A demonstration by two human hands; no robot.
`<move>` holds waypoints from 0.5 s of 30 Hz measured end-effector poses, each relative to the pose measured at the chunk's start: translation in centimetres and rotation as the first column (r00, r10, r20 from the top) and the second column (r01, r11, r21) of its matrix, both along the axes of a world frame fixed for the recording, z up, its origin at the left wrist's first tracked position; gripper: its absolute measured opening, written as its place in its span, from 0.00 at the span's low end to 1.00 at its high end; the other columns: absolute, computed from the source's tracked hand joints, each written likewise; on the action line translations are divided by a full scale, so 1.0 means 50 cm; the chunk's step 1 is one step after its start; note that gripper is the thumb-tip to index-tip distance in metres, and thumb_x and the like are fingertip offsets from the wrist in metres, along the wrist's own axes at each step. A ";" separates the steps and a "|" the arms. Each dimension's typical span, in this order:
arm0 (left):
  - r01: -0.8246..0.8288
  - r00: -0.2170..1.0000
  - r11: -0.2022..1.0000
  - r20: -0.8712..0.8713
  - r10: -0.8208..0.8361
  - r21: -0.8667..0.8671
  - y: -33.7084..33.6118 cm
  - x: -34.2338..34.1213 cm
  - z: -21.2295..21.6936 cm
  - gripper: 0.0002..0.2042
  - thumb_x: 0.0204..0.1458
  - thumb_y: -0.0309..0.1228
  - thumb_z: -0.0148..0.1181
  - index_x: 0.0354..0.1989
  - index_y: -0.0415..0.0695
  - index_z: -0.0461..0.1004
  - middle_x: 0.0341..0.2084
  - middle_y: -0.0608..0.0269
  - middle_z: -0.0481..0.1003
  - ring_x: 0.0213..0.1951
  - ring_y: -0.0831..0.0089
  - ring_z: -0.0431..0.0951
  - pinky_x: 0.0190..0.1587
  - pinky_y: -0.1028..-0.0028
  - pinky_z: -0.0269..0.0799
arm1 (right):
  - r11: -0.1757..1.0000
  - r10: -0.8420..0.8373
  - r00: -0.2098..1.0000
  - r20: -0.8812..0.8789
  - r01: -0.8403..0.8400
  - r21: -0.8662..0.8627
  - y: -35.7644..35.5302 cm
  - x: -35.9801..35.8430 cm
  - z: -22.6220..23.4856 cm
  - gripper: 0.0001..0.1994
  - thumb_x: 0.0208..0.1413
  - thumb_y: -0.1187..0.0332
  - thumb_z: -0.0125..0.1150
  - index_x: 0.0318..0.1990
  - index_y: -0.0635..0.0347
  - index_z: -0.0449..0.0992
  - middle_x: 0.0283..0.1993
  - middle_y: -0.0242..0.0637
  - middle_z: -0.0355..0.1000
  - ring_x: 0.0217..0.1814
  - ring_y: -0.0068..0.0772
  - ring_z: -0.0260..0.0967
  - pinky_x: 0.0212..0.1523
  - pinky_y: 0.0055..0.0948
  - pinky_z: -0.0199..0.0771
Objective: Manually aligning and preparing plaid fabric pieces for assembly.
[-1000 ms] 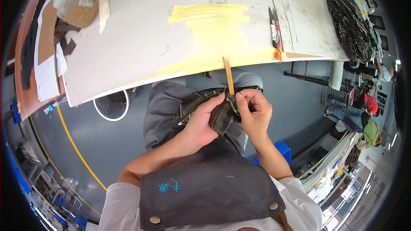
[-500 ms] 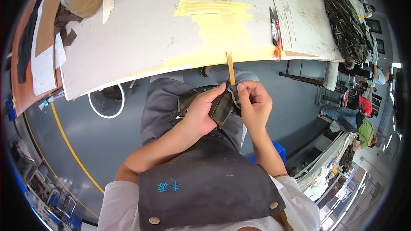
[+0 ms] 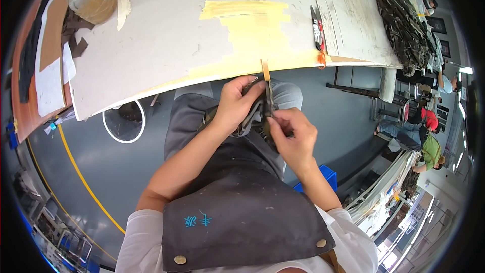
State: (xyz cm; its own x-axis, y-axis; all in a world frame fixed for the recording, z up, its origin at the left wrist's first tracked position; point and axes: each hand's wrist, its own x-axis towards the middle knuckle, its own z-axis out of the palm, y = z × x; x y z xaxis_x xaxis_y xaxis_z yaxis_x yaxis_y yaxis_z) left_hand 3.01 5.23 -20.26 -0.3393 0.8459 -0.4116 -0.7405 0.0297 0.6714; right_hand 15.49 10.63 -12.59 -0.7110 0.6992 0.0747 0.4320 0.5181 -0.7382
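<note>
1. The camouflage fabric (image 3: 268, 102) is bunched between both hands above the person's lap, just short of the table's near edge; its far end meets a tan strip (image 3: 265, 69) jutting from that edge, though whether they are joined cannot be told.
2. Room is tightest on the far side, where the white table (image 3: 151, 35) curves close past the fingertips; grey floor (image 3: 341, 116) lies open to either side of the legs, and the apron (image 3: 242, 222) borders the near side.
3. The left hand (image 3: 236, 103) pinches the fabric's far left part between thumb and fingers, near the strip.
4. The right hand (image 3: 294, 134) pinches its right edge nearer the body, so a narrow length runs between the grips.
5. Yellow tape (image 3: 255, 30) covers the tabletop beyond; red-handled snips (image 3: 317, 30) lie to its right.
6. A white-rimmed bin (image 3: 124, 122) stands left, a blue bin (image 3: 321, 178) right.
</note>
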 end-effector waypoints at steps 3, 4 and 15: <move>-0.259 0.933 0.962 -0.280 0.226 -0.084 0.023 0.014 0.006 0.08 0.52 0.28 0.55 0.28 0.34 0.74 0.17 0.67 0.73 0.20 0.86 0.64 0.22 0.80 0.61 | 0.983 0.075 0.997 -0.013 -0.076 -0.169 -0.002 -0.014 -0.011 0.09 0.46 0.78 0.62 0.35 0.65 0.70 0.20 0.31 0.67 0.17 0.17 0.62 0.18 0.17 0.64; -0.256 0.932 0.963 -0.285 0.223 -0.085 0.017 0.009 0.009 0.08 0.52 0.28 0.55 0.28 0.34 0.74 0.17 0.67 0.73 0.20 0.86 0.64 0.22 0.80 0.61 | 0.983 0.072 0.997 -0.018 -0.074 -0.171 0.002 -0.015 -0.011 0.09 0.46 0.78 0.62 0.35 0.65 0.70 0.20 0.31 0.67 0.17 0.17 0.62 0.18 0.17 0.64; -0.157 0.493 0.987 -0.869 0.038 -0.046 -0.036 -0.003 0.092 0.08 0.42 0.24 0.63 0.30 0.38 0.73 0.20 0.64 0.69 0.21 0.79 0.69 0.22 0.80 0.63 | 0.822 -0.192 0.977 -0.098 0.105 -0.559 0.043 -0.047 -0.034 0.07 0.50 0.76 0.58 0.37 0.65 0.70 0.23 0.28 0.69 0.18 0.10 0.61 0.18 0.13 0.60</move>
